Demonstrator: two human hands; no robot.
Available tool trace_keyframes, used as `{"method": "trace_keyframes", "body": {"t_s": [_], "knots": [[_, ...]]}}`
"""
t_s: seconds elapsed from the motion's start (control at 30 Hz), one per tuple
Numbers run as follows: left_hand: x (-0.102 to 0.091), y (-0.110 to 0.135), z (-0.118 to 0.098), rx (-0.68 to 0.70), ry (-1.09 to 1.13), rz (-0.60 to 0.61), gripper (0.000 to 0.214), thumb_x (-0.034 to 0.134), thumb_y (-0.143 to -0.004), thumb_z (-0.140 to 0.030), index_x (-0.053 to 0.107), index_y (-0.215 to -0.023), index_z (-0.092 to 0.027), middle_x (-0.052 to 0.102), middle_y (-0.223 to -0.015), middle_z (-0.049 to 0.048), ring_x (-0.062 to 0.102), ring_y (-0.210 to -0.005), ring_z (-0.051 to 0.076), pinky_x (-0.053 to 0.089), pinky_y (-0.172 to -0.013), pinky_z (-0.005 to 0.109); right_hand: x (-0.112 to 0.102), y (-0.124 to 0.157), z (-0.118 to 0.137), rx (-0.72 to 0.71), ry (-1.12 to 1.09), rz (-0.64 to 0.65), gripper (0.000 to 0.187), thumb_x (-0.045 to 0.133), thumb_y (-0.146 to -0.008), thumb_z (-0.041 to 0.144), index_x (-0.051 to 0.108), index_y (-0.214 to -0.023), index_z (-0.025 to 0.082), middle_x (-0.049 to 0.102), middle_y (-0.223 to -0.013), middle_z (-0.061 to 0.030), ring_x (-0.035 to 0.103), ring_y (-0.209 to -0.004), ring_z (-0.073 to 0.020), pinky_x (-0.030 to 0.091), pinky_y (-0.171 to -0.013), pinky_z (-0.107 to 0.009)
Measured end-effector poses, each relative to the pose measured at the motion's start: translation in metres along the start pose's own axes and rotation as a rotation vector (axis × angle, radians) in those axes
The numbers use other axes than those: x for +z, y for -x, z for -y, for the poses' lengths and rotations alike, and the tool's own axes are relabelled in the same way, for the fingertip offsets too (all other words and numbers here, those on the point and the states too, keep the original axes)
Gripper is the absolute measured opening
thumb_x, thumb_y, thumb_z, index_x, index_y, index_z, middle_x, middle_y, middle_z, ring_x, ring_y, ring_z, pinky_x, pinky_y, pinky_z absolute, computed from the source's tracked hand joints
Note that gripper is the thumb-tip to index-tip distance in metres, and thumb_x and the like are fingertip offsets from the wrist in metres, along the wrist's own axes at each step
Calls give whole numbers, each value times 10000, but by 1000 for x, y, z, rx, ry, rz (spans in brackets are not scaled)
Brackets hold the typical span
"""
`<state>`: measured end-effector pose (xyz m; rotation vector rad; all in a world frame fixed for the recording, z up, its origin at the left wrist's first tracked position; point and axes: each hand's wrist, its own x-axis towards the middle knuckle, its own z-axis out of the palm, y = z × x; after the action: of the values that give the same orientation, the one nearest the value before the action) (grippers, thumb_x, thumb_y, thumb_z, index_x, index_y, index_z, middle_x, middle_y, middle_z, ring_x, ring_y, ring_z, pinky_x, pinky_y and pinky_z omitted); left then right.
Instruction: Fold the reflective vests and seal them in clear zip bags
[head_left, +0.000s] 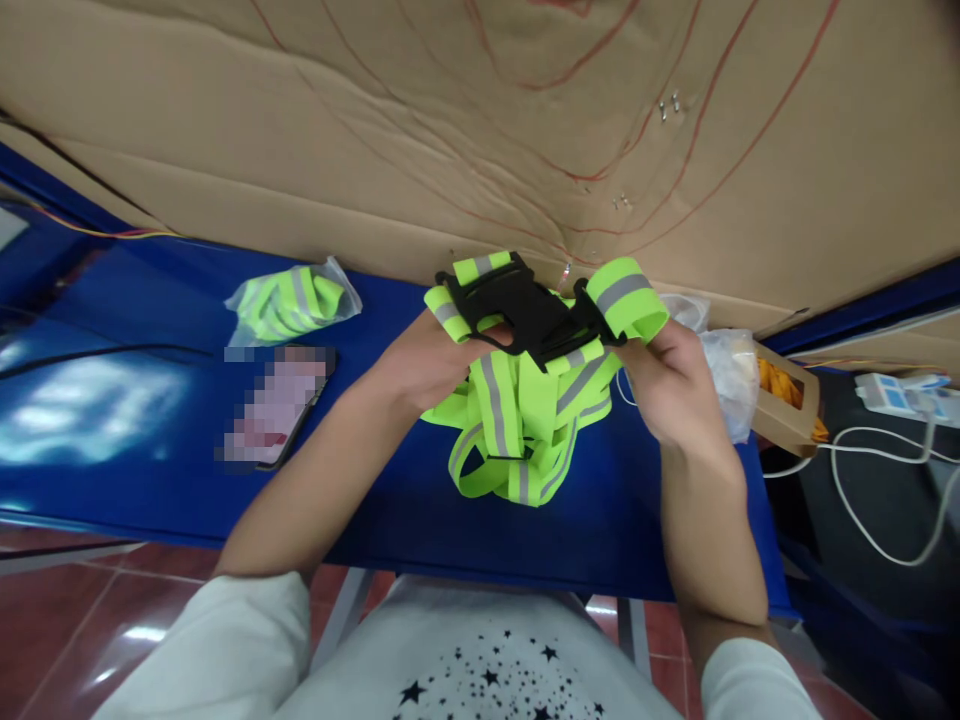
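**A:** Which step was in hand at that moment?

**B:** By my reading, the fastening of the clasp. Both hands held up a fluorescent yellow-green webbing harness with grey reflective stripes (525, 420), and between them sat its black plastic side-release buckle (534, 312). The two halves looked pushed close together or already joined; I could not tell which.

**A:** Where was the harness?

**B:** Lifted above the glossy blue table (150, 400), near its far edge and towards the right end, in front of the creased brown cardboard sheet (375, 120). The loose loops hung down between the wrists, and whether they touched the table I could not tell.

**A:** And the fingers?

**B:** The left hand (420, 365) was curled shut around the left strap end, thumb lying against the buckle. The right hand (671, 385) was closed on the right strap loop, pinching it just beside the buckle. Neither hand was open.

**A:** What would the next move call for?

**B:** I'd judge a straight, square push of the halves, with the straps kept untwisted, or a check that the clasp had caught.

**A:** Anything else nearby?

**B:** A second yellow-green striped harness in a clear plastic bag (294, 300) lay at the far left, a phone (274, 415) nearer the front edge, and crumpled clear bags (727, 375) by the right hand.
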<state>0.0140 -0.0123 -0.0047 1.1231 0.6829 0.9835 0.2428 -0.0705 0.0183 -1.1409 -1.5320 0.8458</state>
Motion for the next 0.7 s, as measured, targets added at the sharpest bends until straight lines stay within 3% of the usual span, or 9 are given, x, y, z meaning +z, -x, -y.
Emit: {"method": "trace_keyframes", "body": {"t_s": [0.13,0.23,0.3,0.37,0.43,0.53,0.6,0.7], "knots": [[15,3,-1,59,-17,52,484,992,-580,-437,779,-943,-199,811,-982,50,756,-996,280,579,-996,448,0,1,2,70,-21,149,148,680,-980,377,763,-1024,263,744,-893,-3,716,-990,-256,614,-890,-407],[24,6,-9,-84,-56,134,417,959,-670,-377,772,-967,-151,805,-993,91,761,-999,307,580,-985,474,1,1,6,176,6,292,254,624,-1019,452,735,-934,241,707,-769,9,700,-822,-212,616,-786,-354],[26,6,-15,-144,-106,212,346,944,-697,-383,767,-878,-147,791,-898,81,767,-895,282,603,-902,442,-1,0,7,186,12,342,264,621,-1022,482,736,-1015,245,745,-865,5,711,-909,-215,616,-875,-363],[26,6,-17,-119,-156,239,332,946,-693,-392,762,-830,-152,782,-864,65,760,-840,250,612,-840,396,-2,-1,8,145,-12,356,291,636,-1013,498,730,-1137,253,772,-1032,-3,694,-1120,-230,571,-1052,-394],[26,4,-18,-23,-185,183,374,952,-685,-389,776,-923,-161,794,-937,56,758,-891,240,614,-841,363,-4,0,6,147,-62,363,322,643,-1007,510,730,-1192,261,771,-1140,-5,653,-1257,-235,520,-1146,-413],[30,4,-17,116,-256,96,465,930,-729,-392,768,-1109,-179,797,-1103,60,744,-1047,250,601,-947,367,-3,3,2,271,-186,327,362,659,-988,544,736,-1217,274,773,-1181,-9,679,-1246,-246,558,-1102,-422],[33,4,-15,171,-332,74,444,914,-756,-394,771,-1118,-182,785,-1173,66,724,-1124,262,573,-1032,390,0,6,1,359,-278,272,424,640,-980,596,728,-1244,277,779,-1181,-21,709,-1205,-260,594,-1046,-435],[34,5,-9,183,-365,58,472,918,-748,-409,769,-1137,-187,763,-1253,78,679,-1231,288,522,-1125,434,8,6,2,346,-278,262,500,522,-1018,649,687,-1334,298,741,-1313,-32,666,-1302,-265,551,-1129,-473]]}}
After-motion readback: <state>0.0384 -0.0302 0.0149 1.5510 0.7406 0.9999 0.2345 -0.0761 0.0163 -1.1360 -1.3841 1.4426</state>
